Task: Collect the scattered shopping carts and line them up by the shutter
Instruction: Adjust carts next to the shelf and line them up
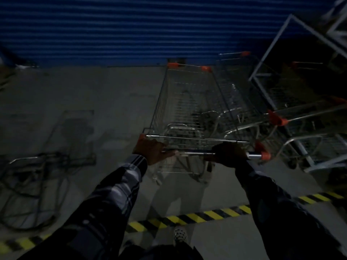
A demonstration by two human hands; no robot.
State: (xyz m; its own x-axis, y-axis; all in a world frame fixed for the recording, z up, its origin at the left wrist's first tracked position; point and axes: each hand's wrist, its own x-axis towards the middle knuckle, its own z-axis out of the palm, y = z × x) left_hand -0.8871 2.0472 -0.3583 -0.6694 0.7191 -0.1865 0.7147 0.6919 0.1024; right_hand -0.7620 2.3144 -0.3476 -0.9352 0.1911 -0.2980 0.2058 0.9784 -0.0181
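A wire shopping cart (pixel 187 102) with orange corner caps stands in front of me, its nose close to the blue shutter (pixel 131 29). My left hand (pixel 154 151) grips the left end of its chrome handle bar. My right hand (pixel 228 152) is closed on the right part of the same bar. A second cart (pixel 236 79) stands just to its right, also nose toward the shutter. A third cart (pixel 300 117) with an orange handle end sits further right, angled.
A white metal frame rack (pixel 281 45) leans at the right behind the carts. The dark shadow of a cart (pixel 62 147) falls on the grey floor at left. Yellow-black hazard tape (pixel 187 218) crosses the floor near my shoe (pixel 180 235).
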